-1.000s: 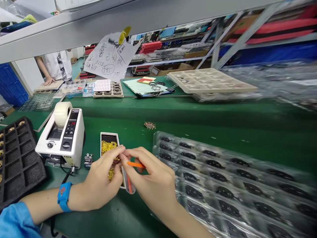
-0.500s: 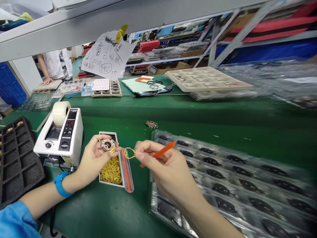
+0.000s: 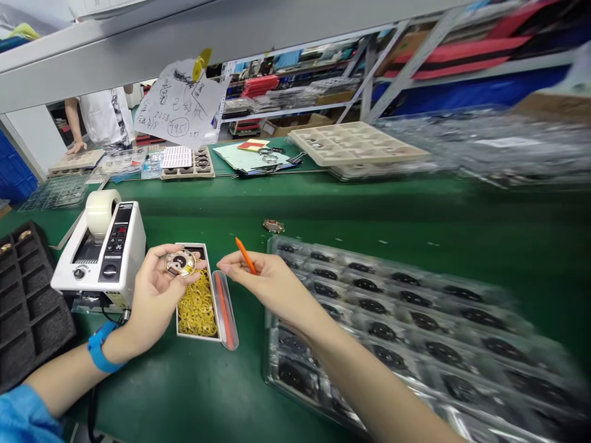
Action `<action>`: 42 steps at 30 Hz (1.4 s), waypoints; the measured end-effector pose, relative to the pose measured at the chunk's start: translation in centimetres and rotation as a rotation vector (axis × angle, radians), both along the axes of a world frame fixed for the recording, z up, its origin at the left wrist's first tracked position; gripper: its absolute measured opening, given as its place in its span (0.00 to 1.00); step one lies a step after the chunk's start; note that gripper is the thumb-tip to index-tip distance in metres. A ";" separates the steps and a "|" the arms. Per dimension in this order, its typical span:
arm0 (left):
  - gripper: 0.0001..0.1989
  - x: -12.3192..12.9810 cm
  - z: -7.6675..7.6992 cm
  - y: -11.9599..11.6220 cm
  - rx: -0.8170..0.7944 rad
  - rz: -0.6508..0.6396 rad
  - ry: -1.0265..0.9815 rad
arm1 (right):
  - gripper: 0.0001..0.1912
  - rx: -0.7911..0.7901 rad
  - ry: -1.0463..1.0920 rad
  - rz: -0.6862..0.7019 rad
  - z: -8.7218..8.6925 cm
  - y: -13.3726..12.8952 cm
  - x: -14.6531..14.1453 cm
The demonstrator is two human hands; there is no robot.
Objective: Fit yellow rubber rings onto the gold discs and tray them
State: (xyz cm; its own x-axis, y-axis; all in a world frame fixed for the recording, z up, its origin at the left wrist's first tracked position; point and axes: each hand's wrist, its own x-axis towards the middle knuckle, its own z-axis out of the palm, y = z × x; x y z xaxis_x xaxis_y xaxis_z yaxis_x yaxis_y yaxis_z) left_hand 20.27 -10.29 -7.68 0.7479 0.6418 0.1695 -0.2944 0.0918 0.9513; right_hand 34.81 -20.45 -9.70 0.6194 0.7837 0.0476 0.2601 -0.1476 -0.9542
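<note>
My left hand (image 3: 152, 295) holds a round, rose-gold watch case (image 3: 181, 263) between thumb and fingers, above a white box (image 3: 213, 307). Yellow rings (image 3: 197, 311) fill much of that box. To its right, my right hand (image 3: 272, 283) is closed around a pointed orange stick (image 3: 246, 255), which tilts up to the left. Thumb and index finger of that hand are pinched together, and I cannot make out anything between their tips. A clear slim case (image 3: 232, 329) with an orange strip inside lies along the box's right side.
A tape dispenser (image 3: 101, 246) stands at the left, beside a black foam tray (image 3: 34, 307). Clear trays of black parts (image 3: 372, 304) cover the right side. Another metal watch part (image 3: 273, 226) lies further back. Beyond the bench's back edge is a person (image 3: 104, 117).
My right hand has moved left in the picture, and the yellow ring at its fingertips no longer shows. The stick now points up-left. My left hand still holds the watch case.
</note>
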 end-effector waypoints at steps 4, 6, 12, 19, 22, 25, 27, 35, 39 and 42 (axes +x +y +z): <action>0.15 -0.1 0.0 0.0 0.035 -0.001 0.008 | 0.17 -0.022 -0.139 -0.074 0.8 -1.0 0.3; 0.15 -0.2 0.1 0.1 0.054 -0.001 0.019 | 0.17 -0.058 -0.237 -0.129 1.4 -2.2 0.9; 0.14 -0.8 0.8 1.0 0.142 0.035 -0.001 | 0.12 -0.276 -0.595 -0.344 2.4 -8.3 7.2; 0.16 -0.5 0.9 0.8 0.086 -0.034 0.087 | 0.08 -0.747 -0.683 -0.139 -1.8 -13.4 14.5; 0.17 -0.2 0.1 0.5 0.043 -0.090 0.132 | 0.07 -0.829 -0.703 -0.066 -3.9 -13.9 15.5; 0.16 0.0 -0.8 0.3 0.006 -0.139 0.147 | 0.07 -0.841 -0.728 -0.042 -4.9 -13.8 15.8; 0.16 0.0 -1.2 0.4 -0.029 -0.185 0.144 | 0.11 -0.803 -0.741 -0.047 -5.0 -13.6 15.9; 0.14 -0.5 -0.9 0.8 -0.111 -0.335 0.067 | 0.11 -0.480 -0.750 -0.139 -3.5 -11.6 13.6; 0.15 -0.6 -0.8 0.8 -0.095 -0.394 0.052 | 0.14 -0.039 -0.563 -0.105 0.1 -7.2 6.8; 0.18 -0.9 -1.1 0.9 -0.025 -0.385 0.075 | 0.13 0.121 -0.363 0.005 3.0 -3.7 1.2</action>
State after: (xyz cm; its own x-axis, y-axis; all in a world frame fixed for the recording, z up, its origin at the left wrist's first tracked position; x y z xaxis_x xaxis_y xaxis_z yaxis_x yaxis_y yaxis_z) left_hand 19.35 -9.40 -8.77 0.9443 0.3154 0.0935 -0.1641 0.2053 0.9648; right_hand 36.00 -24.18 -6.71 0.5411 0.7620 0.3558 0.5852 -0.0373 -0.8101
